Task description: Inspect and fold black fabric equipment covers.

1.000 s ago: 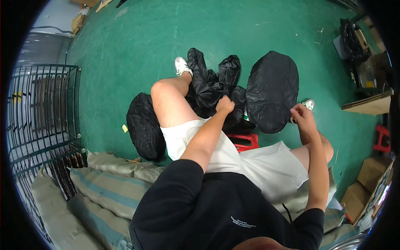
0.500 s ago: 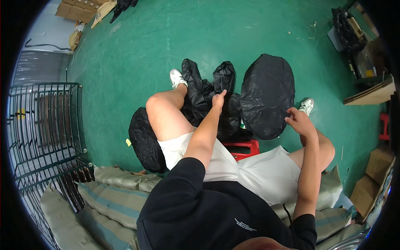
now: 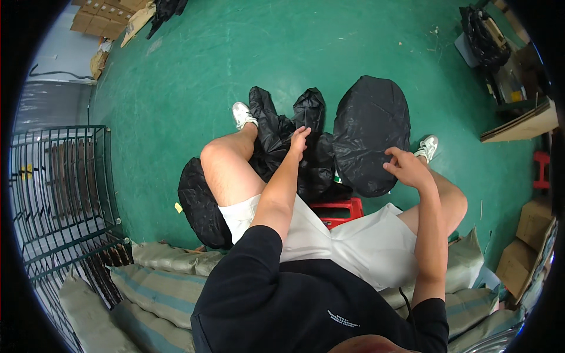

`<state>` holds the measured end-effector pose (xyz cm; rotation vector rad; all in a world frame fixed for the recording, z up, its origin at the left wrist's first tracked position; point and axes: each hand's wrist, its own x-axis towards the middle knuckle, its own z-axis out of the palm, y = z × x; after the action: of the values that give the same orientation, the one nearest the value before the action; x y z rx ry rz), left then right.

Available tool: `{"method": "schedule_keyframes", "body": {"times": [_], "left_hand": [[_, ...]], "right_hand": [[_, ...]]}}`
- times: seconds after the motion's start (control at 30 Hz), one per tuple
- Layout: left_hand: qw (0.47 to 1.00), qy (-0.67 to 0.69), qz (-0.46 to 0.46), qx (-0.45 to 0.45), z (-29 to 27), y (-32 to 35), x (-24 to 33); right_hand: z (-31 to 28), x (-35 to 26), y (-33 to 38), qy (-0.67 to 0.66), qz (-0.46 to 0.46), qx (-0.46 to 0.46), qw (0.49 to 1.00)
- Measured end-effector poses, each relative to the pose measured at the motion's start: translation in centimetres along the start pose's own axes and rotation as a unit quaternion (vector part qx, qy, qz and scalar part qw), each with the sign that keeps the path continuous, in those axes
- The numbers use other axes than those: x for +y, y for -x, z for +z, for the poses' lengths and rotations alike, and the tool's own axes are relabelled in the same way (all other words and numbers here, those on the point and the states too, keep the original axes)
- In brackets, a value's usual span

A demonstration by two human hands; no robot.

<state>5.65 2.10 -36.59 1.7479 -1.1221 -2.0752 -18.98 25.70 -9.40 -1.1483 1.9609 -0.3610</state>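
A large black oval bundle (image 3: 373, 117) of thin, crinkled material lies on the floor between my legs, right of centre. My right hand (image 3: 408, 169) is over its lower right edge, thumb and forefinger apart with nothing between them. Whether the fingertips touch the bundle I cannot tell. My left hand (image 3: 299, 143) is held above a heap of black crinkled pieces (image 3: 271, 138), fingers partly stretched and no held thing visible. Another black piece (image 3: 309, 106) sticks up just beyond it. A rounded black bundle (image 3: 203, 203) rests beside my left leg.
A red plastic stool (image 3: 338, 212) is between my thighs. Stuffed woven sacks (image 3: 156, 285) lie behind me. At left stands a green metal rack (image 3: 67, 194); cardboard boxes (image 3: 532, 226) are at right. A black bag (image 3: 491, 44) tops a bin at the far right.
My right hand has shifted left, from the oval bundle's edge to over its lower right part. My left hand has turned slightly, its fingers spreading. The whole view has shifted a little.
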Motion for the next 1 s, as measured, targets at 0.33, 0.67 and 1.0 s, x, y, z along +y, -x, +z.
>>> {"method": "schedule_keyframes", "body": {"times": [0.33, 0.67, 1.0], "left_hand": [[0.993, -0.114, 0.018, 0.041, 1.3, -4.2, 0.0], [0.773, -0.203, 0.567, 0.199, 6.3, 8.0, 17.6], [0.348, -0.546, 0.753, -0.116, 10.6, 29.0, 15.1]], "right_hand": [[1.1, 2.5, -0.1, 0.018, 0.016, -0.009, 1.000], [1.1, 1.3, -2.6, -0.052, -0.067, 0.023, 0.996], [-0.1, -1.1, -4.1, -0.799, -0.103, -0.076, 0.587]]}}
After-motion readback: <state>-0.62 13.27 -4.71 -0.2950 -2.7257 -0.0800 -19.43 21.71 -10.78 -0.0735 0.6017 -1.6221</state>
